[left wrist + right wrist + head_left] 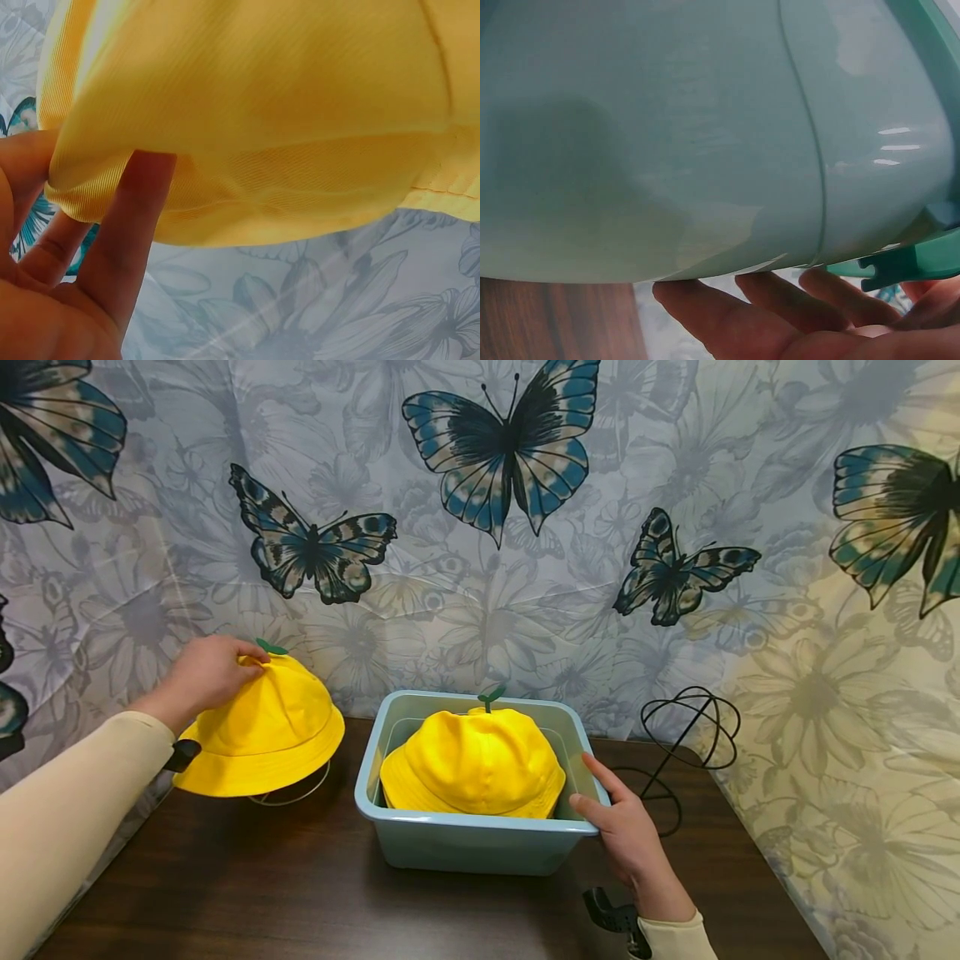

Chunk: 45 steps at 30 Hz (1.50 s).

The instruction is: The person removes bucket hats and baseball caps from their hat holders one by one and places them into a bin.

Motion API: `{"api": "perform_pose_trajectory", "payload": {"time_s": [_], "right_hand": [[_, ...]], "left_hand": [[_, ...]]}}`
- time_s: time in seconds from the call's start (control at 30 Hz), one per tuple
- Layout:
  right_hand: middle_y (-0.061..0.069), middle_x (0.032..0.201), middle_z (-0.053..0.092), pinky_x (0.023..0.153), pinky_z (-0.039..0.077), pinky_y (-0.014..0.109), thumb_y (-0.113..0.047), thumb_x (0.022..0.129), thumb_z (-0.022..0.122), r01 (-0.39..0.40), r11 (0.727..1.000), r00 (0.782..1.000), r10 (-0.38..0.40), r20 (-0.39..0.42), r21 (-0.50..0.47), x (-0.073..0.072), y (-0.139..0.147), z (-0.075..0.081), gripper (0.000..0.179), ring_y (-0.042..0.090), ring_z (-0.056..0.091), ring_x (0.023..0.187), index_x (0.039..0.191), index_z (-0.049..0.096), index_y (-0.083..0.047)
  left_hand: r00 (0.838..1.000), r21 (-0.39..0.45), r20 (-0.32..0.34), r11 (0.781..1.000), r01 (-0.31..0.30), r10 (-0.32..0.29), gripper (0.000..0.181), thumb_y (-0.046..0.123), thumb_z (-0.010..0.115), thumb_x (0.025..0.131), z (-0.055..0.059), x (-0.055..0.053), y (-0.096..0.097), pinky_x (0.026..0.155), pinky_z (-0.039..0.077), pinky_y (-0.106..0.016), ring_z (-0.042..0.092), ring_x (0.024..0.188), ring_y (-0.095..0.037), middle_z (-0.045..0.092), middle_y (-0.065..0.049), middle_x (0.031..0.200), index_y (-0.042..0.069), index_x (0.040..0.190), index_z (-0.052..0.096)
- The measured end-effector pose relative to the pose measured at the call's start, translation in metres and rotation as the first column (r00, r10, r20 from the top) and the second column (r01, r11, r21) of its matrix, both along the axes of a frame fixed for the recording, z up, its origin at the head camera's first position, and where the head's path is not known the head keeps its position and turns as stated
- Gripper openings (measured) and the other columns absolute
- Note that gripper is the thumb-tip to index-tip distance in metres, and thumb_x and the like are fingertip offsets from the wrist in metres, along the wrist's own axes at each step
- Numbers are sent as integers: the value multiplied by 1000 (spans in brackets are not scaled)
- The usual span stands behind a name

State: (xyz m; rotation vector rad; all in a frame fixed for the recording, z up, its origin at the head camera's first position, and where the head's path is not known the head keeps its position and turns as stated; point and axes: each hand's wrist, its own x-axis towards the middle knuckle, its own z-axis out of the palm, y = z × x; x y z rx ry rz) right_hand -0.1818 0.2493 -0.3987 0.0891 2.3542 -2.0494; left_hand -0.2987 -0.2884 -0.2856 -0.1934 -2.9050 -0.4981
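At the left, my left hand (213,672) pinches the crown of a yellow bucket hat (262,722), close beside its green leaf sprout (272,647). A thin wire ring (288,802) shows under the brim. In the left wrist view, fingers (124,225) and the hat's yellow cloth (255,82) fill much of the picture. A pale blue-green plastic tub (472,843) stands mid-table with another yellow hat (472,764) inside, its sprout upward. My right hand (630,835) grips the tub's right rim near the front corner, with fingers against the outer wall (667,150) in the right wrist view.
A black wire stand (672,750) stands at the right rear, behind my right hand. The dark wooden table (285,893) runs back to a cloth backdrop (465,635) printed with butterflies and flowers. The table's right edge slants down past my right forearm.
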Motion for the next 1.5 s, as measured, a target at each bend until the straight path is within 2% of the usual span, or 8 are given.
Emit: {"api": "perform_pose_trajectory", "payload": {"time_s": [0.27, 0.4, 0.77, 0.93, 1.17, 1.37, 1.5], "right_hand": [[17, 158, 25, 78, 56, 34, -13, 95, 67, -15, 1000, 1000, 15, -10, 12, 0, -1, 3, 70, 31, 52, 111, 157, 35, -18], [16, 158, 25, 78, 56, 35, -14, 94, 68, -9, 1000, 1000, 9, -9, 13, 0, -1, 3, 70, 32, 51, 112, 156, 36, -19], [16, 158, 26, 78, 55, 34, -11, 95, 66, -4, 1000, 1000, 4, -14, 16, 1, -1, 1, 69, 33, 50, 113, 156, 35, -18], [15, 158, 25, 78, 56, 35, -13, 94, 67, -3, 1000, 1000, 4, -13, 16, 1, -1, 1, 70, 33, 50, 113, 156, 35, -18], [15, 159, 25, 78, 55, 35, -13, 95, 68, -8, 1000, 1000, 8, -9, 6, 1, -1, 2, 70, 31, 51, 113, 157, 35, -19], [17, 159, 25, 77, 55, 33, -14, 96, 67, -13, 1000, 1000, 13, -16, 12, 3, 0, 4, 70, 27, 53, 109, 157, 34, -19], [16, 159, 25, 77, 55, 33, -14, 96, 67, -6, 1000, 1000, 6, -13, 22, 2, 0, 3, 70, 29, 52, 111, 157, 35, -19]], "left_hand": [[995, -62, -101, 998, 5, -11, 22, 10, 63, 97, -1, 3, 2, 90, 43, -61, 55, 101, -48, 64, -32, 114, -5, 111, 72], [991, -58, -130, 998, -6, -2, 22, 10, 64, 97, 1, 4, 3, 89, 44, -60, 55, 101, -48, 64, -32, 112, -6, 110, 72], [989, 68, -149, 998, -12, 22, 25, 12, 63, 99, 8, 11, -5, 76, 50, -56, 53, 101, -48, 61, -33, 116, -8, 112, 70], [990, 97, -135, 995, -32, 45, 30, 16, 61, 101, 12, 14, -10, 72, 52, -53, 53, 103, -48, 60, -33, 119, -8, 115, 69], [988, 189, -99, 977, -95, 115, 40, 26, 60, 102, 18, 16, -14, 58, 50, -37, 54, 91, -40, 59, -32, 119, -7, 123, 66], [990, 263, -57, 958, -109, 129, 45, 32, 57, 103, 23, 18, -16, 61, 51, -36, 54, 94, -40, 55, -31, 123, -6, 126, 64], [992, 316, -33, 943, -109, 125, 47, 33, 55, 103, 24, 20, -17, 62, 52, -34, 55, 95, -40, 53, -30, 126, -6, 128, 62]]}}
